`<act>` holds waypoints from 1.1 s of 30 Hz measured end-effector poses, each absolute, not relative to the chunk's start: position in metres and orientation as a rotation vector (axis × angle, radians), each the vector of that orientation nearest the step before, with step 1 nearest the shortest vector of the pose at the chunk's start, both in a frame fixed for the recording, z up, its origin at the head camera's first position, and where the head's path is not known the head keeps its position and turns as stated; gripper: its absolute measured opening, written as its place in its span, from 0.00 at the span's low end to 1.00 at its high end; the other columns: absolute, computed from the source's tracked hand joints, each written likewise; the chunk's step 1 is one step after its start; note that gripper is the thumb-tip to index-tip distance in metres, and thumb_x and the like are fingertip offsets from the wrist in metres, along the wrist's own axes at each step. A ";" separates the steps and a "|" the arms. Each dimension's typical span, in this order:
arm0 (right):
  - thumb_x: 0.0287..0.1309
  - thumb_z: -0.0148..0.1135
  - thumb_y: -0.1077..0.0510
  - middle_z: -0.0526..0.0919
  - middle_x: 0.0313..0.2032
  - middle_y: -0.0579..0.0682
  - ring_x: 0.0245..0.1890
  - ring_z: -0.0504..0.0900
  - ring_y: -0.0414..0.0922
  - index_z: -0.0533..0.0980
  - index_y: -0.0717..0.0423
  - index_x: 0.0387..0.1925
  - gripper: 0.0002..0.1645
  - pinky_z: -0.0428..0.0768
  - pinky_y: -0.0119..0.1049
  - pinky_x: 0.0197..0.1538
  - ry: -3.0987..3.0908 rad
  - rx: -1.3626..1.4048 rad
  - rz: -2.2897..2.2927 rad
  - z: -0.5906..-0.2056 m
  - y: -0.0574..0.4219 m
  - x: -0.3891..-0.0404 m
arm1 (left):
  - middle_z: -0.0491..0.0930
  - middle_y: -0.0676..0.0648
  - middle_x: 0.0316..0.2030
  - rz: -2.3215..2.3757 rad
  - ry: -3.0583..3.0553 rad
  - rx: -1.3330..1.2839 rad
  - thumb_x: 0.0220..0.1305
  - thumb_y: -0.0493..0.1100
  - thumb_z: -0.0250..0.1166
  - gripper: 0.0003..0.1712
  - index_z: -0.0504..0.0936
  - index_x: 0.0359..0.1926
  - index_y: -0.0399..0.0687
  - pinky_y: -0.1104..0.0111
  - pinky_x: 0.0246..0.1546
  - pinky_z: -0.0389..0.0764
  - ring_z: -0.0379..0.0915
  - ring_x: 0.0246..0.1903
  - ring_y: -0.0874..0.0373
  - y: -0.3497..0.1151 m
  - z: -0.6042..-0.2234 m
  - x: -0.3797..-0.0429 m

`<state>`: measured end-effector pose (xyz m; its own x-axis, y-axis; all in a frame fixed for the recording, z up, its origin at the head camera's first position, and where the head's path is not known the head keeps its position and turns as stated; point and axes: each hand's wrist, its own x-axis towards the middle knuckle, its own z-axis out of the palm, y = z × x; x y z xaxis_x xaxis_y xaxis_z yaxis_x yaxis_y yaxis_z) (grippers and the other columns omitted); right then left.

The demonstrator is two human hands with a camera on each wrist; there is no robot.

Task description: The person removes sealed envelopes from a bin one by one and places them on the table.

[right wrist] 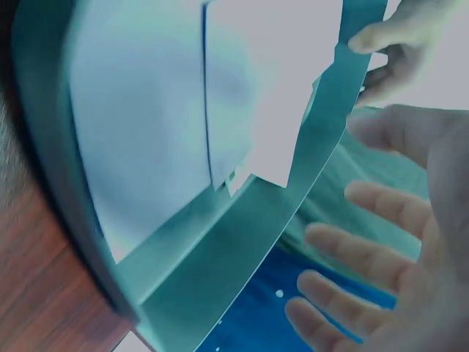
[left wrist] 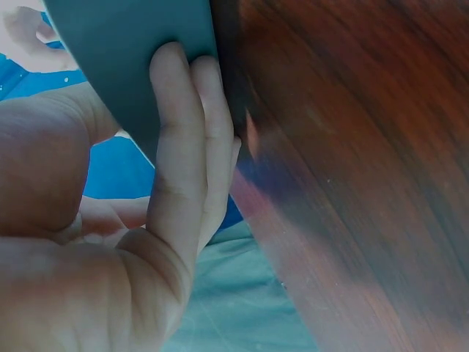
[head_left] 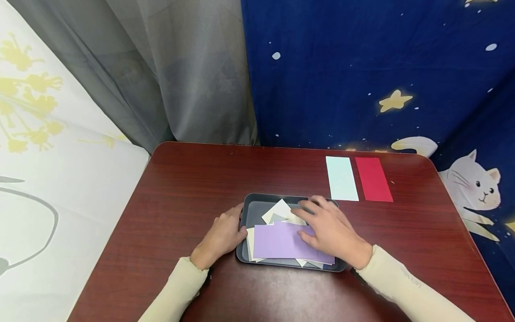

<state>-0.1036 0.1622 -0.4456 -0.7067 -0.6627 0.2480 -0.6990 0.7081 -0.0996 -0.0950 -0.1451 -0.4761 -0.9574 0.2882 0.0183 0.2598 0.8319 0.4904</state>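
A dark grey tray lies on the table, holding a loose pile of paper pieces. On top are purple sheets, with white and cream pieces sticking out beneath and behind them. My left hand holds the tray's left side, thumb at the rim. In the left wrist view its fingers lie along the outer wall. Over the tray's right part hovers my right hand, its fingers spread. The right wrist view shows these fingers apart from each other with nothing between them.
Beyond the tray at the right, a pale mint paper rectangle and a red one lie side by side on the brown wooden table. A grey curtain and a blue starry cloth hang behind the far edge.
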 end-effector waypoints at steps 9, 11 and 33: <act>0.48 0.71 0.40 0.78 0.57 0.51 0.59 0.71 0.56 0.77 0.41 0.59 0.34 0.72 0.53 0.56 -2.710 1.289 0.246 -0.455 0.150 -0.091 | 0.77 0.41 0.55 0.783 2.964 0.458 0.56 0.39 0.64 0.36 0.68 0.67 0.38 0.47 0.48 0.76 0.76 0.54 0.48 -0.145 -0.475 -0.097; 0.47 0.73 0.39 0.78 0.58 0.52 0.60 0.71 0.56 0.77 0.41 0.59 0.36 0.72 0.52 0.56 -2.716 1.315 0.256 -0.457 0.147 -0.089 | 0.78 0.41 0.55 0.781 2.966 0.459 0.56 0.39 0.64 0.36 0.69 0.67 0.38 0.47 0.48 0.76 0.76 0.54 0.48 -0.145 -0.475 -0.097; 0.45 0.77 0.44 0.72 0.62 0.52 0.57 0.72 0.52 0.75 0.38 0.61 0.39 0.73 0.52 0.55 -2.849 1.360 0.223 -0.466 0.140 -0.079 | 0.77 0.42 0.57 0.774 2.943 0.421 0.56 0.39 0.63 0.36 0.68 0.68 0.39 0.46 0.49 0.75 0.75 0.55 0.48 -0.146 -0.476 -0.096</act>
<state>-0.0788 0.1398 -0.4663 -0.6305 -0.7752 0.0397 -0.7719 0.6209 -0.1366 -0.0962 -0.1455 -0.4765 -0.9601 0.2796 0.0024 0.2446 0.8356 0.4919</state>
